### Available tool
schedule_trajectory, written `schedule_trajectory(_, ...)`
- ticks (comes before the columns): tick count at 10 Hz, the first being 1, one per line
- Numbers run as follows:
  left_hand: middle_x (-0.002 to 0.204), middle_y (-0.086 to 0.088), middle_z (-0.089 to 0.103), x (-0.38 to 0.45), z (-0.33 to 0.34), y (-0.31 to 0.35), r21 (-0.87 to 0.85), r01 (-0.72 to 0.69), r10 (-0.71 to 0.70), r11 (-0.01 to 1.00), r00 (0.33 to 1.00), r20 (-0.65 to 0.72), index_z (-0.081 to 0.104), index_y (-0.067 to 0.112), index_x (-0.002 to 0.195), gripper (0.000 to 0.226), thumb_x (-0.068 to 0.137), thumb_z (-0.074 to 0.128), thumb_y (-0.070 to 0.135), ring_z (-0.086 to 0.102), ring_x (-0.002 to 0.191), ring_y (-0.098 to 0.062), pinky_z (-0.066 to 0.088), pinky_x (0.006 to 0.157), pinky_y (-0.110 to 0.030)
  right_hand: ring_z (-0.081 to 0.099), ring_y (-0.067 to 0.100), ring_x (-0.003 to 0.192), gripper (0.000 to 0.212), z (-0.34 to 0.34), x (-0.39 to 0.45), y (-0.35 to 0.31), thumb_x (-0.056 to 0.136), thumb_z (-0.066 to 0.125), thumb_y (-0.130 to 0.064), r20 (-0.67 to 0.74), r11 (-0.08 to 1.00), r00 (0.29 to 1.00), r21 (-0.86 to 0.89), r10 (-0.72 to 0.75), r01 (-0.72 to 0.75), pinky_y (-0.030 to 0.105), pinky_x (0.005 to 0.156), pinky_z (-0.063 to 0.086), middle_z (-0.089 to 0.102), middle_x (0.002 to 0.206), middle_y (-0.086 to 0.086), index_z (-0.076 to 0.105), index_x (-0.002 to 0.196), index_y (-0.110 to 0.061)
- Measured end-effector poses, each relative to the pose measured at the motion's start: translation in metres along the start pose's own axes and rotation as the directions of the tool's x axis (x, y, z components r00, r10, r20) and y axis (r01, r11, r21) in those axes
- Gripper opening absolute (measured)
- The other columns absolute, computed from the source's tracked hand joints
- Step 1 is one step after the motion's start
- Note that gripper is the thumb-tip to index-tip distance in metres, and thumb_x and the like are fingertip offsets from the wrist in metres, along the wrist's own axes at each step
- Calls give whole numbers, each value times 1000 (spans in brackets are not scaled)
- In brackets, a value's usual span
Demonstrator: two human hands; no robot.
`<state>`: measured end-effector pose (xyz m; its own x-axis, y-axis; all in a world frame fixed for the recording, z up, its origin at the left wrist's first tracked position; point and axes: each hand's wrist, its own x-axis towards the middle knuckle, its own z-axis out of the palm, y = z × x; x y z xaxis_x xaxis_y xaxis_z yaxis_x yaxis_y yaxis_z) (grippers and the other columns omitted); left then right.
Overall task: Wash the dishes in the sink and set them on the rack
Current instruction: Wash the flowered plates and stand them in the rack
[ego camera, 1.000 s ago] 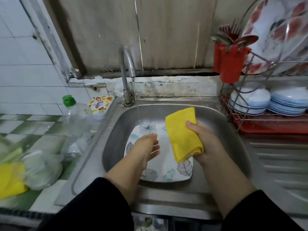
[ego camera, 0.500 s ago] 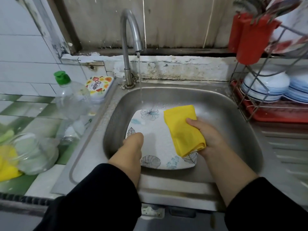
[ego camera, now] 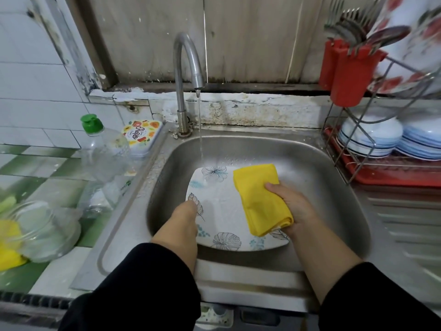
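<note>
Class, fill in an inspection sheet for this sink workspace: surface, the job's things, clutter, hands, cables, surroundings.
Surface: steel sink, wet; tap running a thin stream.
Job's things: leaf-print plate lying in the basin; yellow cloth folded over its right side; dish rack at right holds stacked bowls and a red cutlery holder.
Clutter: clear bottle with green cap, printed tin, glass bowl on the left counter.
Hands: left hand on the plate's left edge, fingers hidden; right hand grips the cloth.
Cables: nothing seen.
Surroundings: white wall tiles, stained ledge.

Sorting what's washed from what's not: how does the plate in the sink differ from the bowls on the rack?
The square leaf-print plate lies flat in the sink, wet; the round blue-rimmed bowls sit stacked upside down on the rack. The plate is single; the bowls are several. Both are mainly white.
</note>
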<state>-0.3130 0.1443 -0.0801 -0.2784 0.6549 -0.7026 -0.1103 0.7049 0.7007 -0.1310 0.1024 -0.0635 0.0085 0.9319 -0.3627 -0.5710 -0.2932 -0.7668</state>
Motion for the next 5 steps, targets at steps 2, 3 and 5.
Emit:
schedule_trajectory(2, 76, -14, 57, 28, -4, -12, -29, -47, 48, 998, 998, 42, 59, 0, 100, 16, 88, 50, 5, 52, 62, -26, 46, 71, -36, 70, 21, 61, 21, -3, 2, -3, 91, 52, -4, -11, 1000, 1000, 20, -18, 18, 30, 49, 56, 72, 78, 9, 59, 110, -9)
schedule_trajectory(3, 74, -13, 57, 19, -3, -8, -61, -48, 54, 997, 993, 109, 56, 3, 88, 8, 88, 47, 5, 55, 63, -27, 49, 69, -35, 70, 24, 70, 32, -5, 5, -2, 91, 52, -6, -16, 999, 999, 12, -30, 30, 32, 56, 57, 69, 94, 13, 56, 122, -6)
schedule_trajectory(5, 84, -16, 65, -3, -3, -2, -120, 34, 14, 992, 924, 382, 57, 7, 93, 16, 87, 44, 12, 60, 78, -31, 49, 78, -42, 68, 26, 77, 39, -6, 7, -4, 90, 54, -9, -24, 1000, 1000, 1, -13, 13, 33, 58, 56, 67, 102, 15, 53, 129, -6)
